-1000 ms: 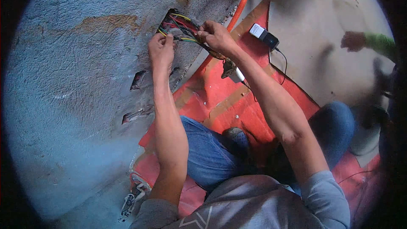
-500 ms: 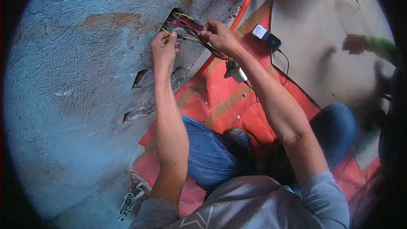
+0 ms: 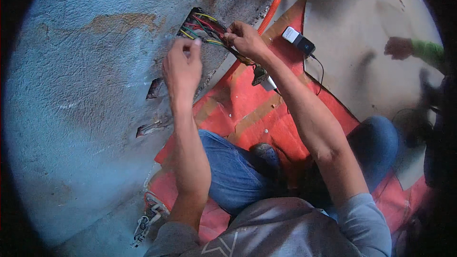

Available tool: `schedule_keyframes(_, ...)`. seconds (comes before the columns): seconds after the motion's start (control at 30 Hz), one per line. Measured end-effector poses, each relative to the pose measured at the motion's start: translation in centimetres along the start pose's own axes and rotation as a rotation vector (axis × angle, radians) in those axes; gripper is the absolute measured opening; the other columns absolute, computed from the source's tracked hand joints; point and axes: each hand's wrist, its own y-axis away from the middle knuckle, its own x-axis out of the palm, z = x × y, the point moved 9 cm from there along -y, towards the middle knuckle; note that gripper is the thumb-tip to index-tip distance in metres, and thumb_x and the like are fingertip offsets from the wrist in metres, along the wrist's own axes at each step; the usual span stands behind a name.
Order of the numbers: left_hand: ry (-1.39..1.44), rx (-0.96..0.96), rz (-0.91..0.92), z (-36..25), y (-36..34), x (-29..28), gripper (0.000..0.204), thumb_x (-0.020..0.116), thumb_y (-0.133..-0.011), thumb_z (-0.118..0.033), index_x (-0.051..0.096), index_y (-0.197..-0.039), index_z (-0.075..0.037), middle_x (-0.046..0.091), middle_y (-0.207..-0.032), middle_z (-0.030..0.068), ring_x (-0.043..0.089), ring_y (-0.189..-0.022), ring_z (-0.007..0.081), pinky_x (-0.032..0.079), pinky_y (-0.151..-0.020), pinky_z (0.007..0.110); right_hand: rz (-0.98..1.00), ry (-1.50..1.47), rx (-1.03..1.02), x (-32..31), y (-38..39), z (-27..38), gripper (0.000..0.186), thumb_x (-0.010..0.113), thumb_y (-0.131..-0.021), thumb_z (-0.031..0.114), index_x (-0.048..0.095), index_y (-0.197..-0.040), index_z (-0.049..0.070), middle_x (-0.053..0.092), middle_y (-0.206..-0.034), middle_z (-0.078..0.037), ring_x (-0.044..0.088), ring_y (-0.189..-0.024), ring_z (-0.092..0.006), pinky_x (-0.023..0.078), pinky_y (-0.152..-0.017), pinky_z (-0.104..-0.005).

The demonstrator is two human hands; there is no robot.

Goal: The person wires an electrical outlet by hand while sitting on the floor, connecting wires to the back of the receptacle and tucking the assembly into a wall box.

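Coloured electrical wires in yellow, red, green and black come out of a rectangular wall opening and run down to the right as a dark bundle. My right hand pinches the wires on the right side, its fingertips closed around them. Just below the opening, my left hand is beside the wires, back toward me, with curled fingers. A small pale spot shows at its thumb tip; whatever it holds is hidden. Beneath my right forearm, a small box-like piece sits at the bundle's lower end.
Two more cut openings, one a wall recess, lie lower in the rough wall. An orange corrugated conduit stands beyond my right hand. A black-and-white device with a cable rests on the red floor covering. Another person's hand shows at right.
My left hand has drawn slightly down and left from the wires. The grey piece seen at its fingertips no longer shows there. My right hand stays on the wires.
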Motion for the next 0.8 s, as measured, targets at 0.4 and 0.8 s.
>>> schedule_keyframes(0.4,1.894,0.207,1.021,-27.5,18.0,-7.0,0.032,0.065,-0.1,-0.023,0.056,-0.12,-0.001,0.058,-0.104,0.0141,0.062,-0.095,0.0236,0.052,-0.078,0.038,0.094,0.03,-0.021,2.1,-0.6,0.3,0.021,0.069,-0.097,0.018,0.064,-0.099,-0.002,0.068,-0.087,-0.005,0.062,-0.083,-0.0133,0.051,-0.079,-0.0314)
schedule_keyframes(0.8,2.106,0.355,0.996,-25.1,19.3,-7.0,0.042,0.066,-0.1,-0.031,0.055,-0.126,0.0,0.058,-0.109,0.0164,0.062,-0.101,0.0287,0.052,-0.083,0.038,0.082,0.212,-0.087,-0.1,-0.5,2.5,0.028,0.072,-0.093,0.026,0.068,-0.103,0.0,0.07,-0.089,-0.009,0.064,-0.088,-0.0172,0.051,-0.083,-0.0361)
